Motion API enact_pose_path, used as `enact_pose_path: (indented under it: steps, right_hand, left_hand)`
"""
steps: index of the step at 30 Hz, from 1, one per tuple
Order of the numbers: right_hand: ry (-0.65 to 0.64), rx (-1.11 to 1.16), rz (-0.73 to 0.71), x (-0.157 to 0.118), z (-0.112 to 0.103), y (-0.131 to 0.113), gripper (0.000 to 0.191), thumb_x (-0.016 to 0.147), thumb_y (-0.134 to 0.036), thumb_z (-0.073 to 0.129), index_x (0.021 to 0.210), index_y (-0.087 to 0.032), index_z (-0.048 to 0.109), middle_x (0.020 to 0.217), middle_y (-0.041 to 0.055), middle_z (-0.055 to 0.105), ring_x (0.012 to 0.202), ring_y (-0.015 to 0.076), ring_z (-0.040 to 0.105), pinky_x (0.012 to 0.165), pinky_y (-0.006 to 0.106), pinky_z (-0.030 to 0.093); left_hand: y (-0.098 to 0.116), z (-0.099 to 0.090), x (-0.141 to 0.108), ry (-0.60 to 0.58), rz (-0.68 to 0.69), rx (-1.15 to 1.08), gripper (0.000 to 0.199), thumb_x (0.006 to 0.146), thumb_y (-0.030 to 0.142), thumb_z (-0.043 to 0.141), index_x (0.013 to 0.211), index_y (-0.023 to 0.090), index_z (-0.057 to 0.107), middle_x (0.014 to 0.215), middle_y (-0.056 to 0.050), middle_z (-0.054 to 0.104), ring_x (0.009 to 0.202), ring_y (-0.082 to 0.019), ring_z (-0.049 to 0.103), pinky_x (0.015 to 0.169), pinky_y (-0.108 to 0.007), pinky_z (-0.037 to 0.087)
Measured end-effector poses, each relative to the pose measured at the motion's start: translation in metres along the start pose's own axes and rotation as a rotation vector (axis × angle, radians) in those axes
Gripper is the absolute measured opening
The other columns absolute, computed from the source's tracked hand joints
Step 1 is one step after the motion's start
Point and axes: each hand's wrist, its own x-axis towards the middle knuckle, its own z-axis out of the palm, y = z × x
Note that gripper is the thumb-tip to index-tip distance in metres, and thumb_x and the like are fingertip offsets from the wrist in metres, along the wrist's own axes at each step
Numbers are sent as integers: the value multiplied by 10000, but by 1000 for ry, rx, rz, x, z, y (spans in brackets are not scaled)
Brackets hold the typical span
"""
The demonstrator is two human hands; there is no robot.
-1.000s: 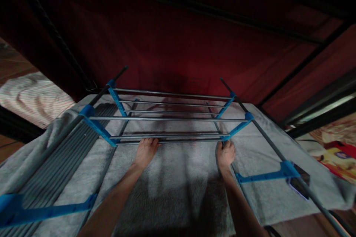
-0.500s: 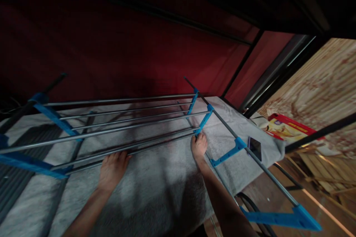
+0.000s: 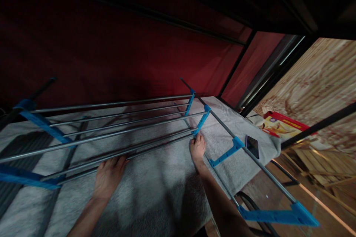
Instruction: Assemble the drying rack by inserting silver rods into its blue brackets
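Observation:
A rack of grey metal tubes (image 3: 111, 134) joined by blue plastic brackets (image 3: 226, 152) lies on its side on a grey cloth. My left hand (image 3: 109, 176) has its fingers curled over the lower front tubes (image 3: 155, 143), left of the middle. At the right end of those tubes, the fingers of my right hand (image 3: 198, 148) are closed at the lower corner of a blue bracket (image 3: 200, 123). Its fingertips are partly hidden behind the tube and bracket. A long side tube (image 3: 228, 130) runs past my right arm to another blue bracket (image 3: 278, 216).
A phone (image 3: 252, 146) lies on the grey cloth (image 3: 155, 192) at the right. Dark ribbed pieces (image 3: 25, 152) lie at the left. Red panels (image 3: 139, 63) in a dark frame stand behind. A red and yellow box (image 3: 286, 124) and wooden slats (image 3: 317, 166) are at the far right.
The view has shifted slightly, and the rack's left end appears further left and a little lower. Both hands keep their places on the rack.

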Motion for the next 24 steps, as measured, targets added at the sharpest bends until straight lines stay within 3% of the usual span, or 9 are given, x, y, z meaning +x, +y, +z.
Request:
enact_pose_path:
  steps: [18,24]
  right_hand:
    - [-12,9,2,0,-1,-1,472,945,-221,447,1393,-114,549,1101,132,627,1060,282,580,943,373,403]
    - [-38,7,18,0,-3,-4,488,915,-186,458,1384,-91,550,1116,153,619,1092,296,570,948,383,402]
  left_hand:
    - [1,0,1,-64,-37,-31,456,1044,370,306,1190,196,701,1055,-150,721,1012,-324,612,868,-465,403]
    - [2,1,1,-20,-7,37,455,1051,391,301,1166,212,704,1050,-133,721,1018,-308,613,888,-458,421]
